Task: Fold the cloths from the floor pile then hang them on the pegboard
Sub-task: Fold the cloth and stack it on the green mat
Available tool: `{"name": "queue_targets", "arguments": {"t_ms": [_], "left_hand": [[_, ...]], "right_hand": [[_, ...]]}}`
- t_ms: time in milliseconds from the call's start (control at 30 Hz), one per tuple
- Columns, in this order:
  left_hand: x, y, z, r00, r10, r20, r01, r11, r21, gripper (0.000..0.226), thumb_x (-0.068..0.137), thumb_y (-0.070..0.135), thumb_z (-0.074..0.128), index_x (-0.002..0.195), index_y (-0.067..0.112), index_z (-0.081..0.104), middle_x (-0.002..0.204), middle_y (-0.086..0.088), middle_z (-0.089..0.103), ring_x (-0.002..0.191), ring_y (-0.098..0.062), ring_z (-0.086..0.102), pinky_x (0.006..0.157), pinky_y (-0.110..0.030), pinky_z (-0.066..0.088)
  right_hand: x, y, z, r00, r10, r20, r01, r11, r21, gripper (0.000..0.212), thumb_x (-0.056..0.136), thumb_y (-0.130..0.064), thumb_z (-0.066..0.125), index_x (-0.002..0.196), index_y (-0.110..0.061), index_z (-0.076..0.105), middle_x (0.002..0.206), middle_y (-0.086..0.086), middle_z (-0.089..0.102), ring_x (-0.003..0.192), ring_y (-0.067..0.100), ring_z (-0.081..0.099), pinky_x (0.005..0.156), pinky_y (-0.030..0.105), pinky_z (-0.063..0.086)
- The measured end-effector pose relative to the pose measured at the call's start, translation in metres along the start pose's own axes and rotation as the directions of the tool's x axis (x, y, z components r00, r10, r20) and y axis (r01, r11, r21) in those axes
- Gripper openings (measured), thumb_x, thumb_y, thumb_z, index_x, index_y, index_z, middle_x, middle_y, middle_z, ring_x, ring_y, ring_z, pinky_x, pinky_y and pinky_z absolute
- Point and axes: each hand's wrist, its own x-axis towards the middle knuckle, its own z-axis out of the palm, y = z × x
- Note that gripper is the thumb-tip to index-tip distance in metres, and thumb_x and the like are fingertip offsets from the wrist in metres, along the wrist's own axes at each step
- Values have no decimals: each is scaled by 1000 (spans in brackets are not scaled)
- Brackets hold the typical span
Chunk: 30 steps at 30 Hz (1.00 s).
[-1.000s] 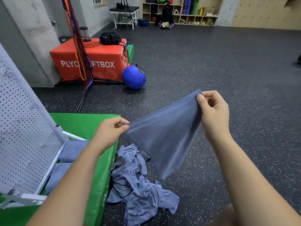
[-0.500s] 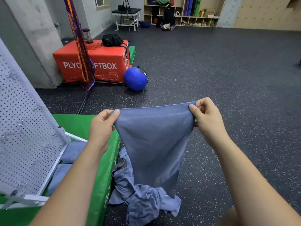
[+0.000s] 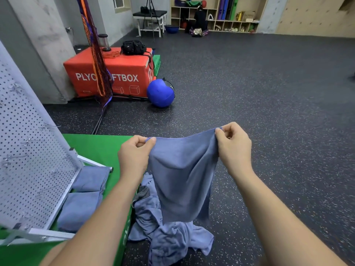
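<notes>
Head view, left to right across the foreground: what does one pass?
The pegboard → folded cloths on the green mat → left hand → held blue cloth → right hand. The floor pile overlaps the held cloth, so it is left out.

Even, soft indoor light, moderately bright. Small pale window (image 3: 118, 2) at 11 o'clock glows mildly, detail w/in it washed. Dark speckled rubber floor (image 3: 269, 93) reads matte; soft-edged shadow under the round blue ball (image 3: 160, 93) at 11. Blue-grey cloth (image 3: 182, 179) at centre is sharp, w/ gentle shading in its folds. Wide-angle bend: white perforated pegboard (image 3: 28, 150) at 9 bows and leans, forearms (image 3: 278, 217) stretch toward 6. Far wooden cubby shelving (image 3: 211, 16) at 12 is soft, smeared by compression. Floor specks at 4 look streaked.
</notes>
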Motion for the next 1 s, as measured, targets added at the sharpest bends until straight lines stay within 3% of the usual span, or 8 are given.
{"name": "queue_targets", "arguments": {"t_ms": [200, 367, 500, 600, 800, 1000], "left_hand": [[-34, 15, 20, 995, 5, 95, -5, 1000, 4, 21, 82, 39, 90, 79, 24, 75, 74, 9, 77, 69, -8, 67, 72, -34, 53], [-49, 34, 22, 979, 16, 203, 5, 995, -102, 5, 92, 26, 82, 88, 25, 82, 79, 9, 79, 66, -2, 64, 64, -35, 57], [-54, 42, 21, 977, 47, 210, -24, 994, -110, 5, 94, 26, 79, 95, 24, 84, 85, 10, 81, 76, -6, 71, 78, -49, 65], [-57, 45, 19, 972, 66, 225, -47, 995, -89, 6, 94, 27, 79, 97, 26, 84, 86, 12, 81, 79, -6, 74, 80, -52, 65], [-60, 49, 16, 972, 101, 213, -97, 995, -31, 6, 94, 27, 81, 98, 27, 85, 85, 17, 80, 79, 2, 73, 82, -40, 64], [-57, 49, 15, 970, 117, 214, -121, 993, 6, 9, 95, 28, 78, 100, 29, 85, 89, 20, 80, 83, 2, 73, 80, -29, 58]], "right_hand": [[-20, -8, 15, 994, -66, 85, 69, 997, -42, 17, 94, -21, 71, 79, -18, 63, 70, -2, 67, 62, 8, 56, 61, 16, 41], [-35, -14, 26, 982, -120, 147, 126, 991, -37, 20, 91, -21, 75, 76, -20, 63, 66, -5, 67, 59, 5, 55, 62, 22, 45], [-45, -18, 34, 971, -158, 178, 162, 987, -6, 21, 90, -21, 78, 75, -20, 63, 65, -6, 67, 58, 2, 52, 63, 27, 48], [-50, -21, 37, 967, -170, 192, 170, 985, 16, 19, 90, -21, 79, 76, -20, 66, 67, -6, 69, 60, 6, 57, 64, 29, 50], [-55, -23, 41, 956, -213, 203, 225, 974, -36, 16, 93, -25, 77, 80, -21, 70, 68, -11, 71, 64, 4, 62, 63, 21, 48], [-59, -25, 42, 913, -279, 297, 327, 936, -128, 14, 96, -19, 64, 93, -23, 77, 69, -13, 67, 66, 9, 61, 69, 31, 50]]}}
